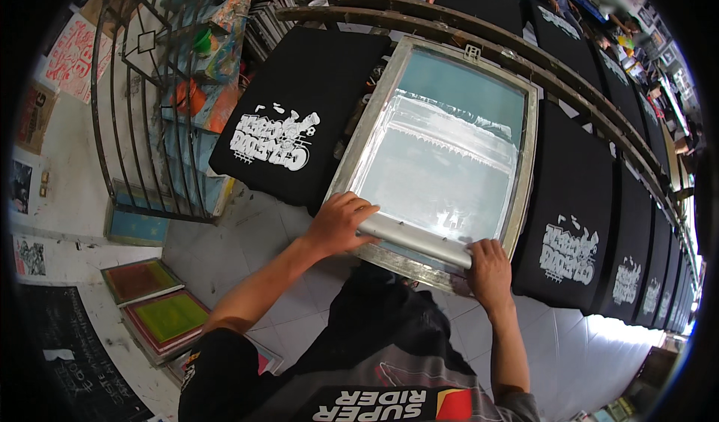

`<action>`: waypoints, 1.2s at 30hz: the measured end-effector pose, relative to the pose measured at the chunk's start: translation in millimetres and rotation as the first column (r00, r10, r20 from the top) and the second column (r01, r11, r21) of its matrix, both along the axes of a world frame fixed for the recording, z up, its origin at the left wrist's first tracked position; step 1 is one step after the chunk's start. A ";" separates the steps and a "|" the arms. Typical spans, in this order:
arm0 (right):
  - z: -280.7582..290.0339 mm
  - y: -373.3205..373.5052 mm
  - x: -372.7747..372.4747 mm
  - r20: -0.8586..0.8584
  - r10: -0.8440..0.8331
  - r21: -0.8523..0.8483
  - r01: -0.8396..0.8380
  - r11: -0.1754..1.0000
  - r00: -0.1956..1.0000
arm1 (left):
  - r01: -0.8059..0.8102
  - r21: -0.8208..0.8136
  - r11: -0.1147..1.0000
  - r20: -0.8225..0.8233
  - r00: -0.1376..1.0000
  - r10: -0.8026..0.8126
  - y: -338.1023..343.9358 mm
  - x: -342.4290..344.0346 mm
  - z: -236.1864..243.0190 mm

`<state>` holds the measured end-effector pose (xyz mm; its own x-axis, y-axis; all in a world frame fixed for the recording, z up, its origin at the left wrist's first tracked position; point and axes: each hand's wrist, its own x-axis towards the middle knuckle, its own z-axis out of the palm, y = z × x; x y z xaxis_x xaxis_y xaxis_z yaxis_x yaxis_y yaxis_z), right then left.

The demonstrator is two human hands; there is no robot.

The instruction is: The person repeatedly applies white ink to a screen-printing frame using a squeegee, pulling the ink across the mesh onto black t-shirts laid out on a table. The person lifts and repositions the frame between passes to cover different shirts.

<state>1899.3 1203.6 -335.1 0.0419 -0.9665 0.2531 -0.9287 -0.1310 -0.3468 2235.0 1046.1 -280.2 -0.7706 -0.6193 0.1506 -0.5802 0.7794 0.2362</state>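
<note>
Around us we list: one black panel of cloth on the left, bearing a white print, and a second black cloth on the right, likewise printed, with more beyond it in a curving row; two long rails behind, passing along the far end; a dark barred metal structure at far left, with an orange object and a green container seen past its bars; two coloured framed panels on the lower left. Between the two cloths, in front of our body: one framed screen, pale mesh, white ink banded across it; the frame blocks our view of what lies beneath. Near its lower end, one silver bar-shaped squeegee, set crosswise. Our hands: left hand closed about the squeegee's left end, thumb nearest us, forearm slanting in from the lower left; right hand with fingers bent over the right end, forearm nearly upright; the hands well apart.
</note>
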 end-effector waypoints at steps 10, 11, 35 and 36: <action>-23.7 22.8 18.9 -0.044 -0.227 -0.134 0.220 0.966 0.973 | 0.076 -0.098 0.992 -0.033 0.996 -0.079 -6.1 8.3 -31.2; -27.8 24.2 20.9 -0.028 -0.247 -0.130 0.242 0.962 0.969 | 0.069 -0.132 0.989 -0.043 0.996 -0.075 -3.9 9.7 -34.4; -44.9 -169.9 -93.3 -0.074 -0.351 -0.237 0.325 0.915 0.934 | 0.004 -0.121 0.993 -0.078 0.997 -0.013 -212.4 -114.8 -36.4; -47.1 -155.5 -83.1 -0.057 -0.331 -0.222 0.311 0.924 0.942 | 0.002 -0.129 0.992 -0.091 0.996 -0.014 -198.1 -99.4 -39.1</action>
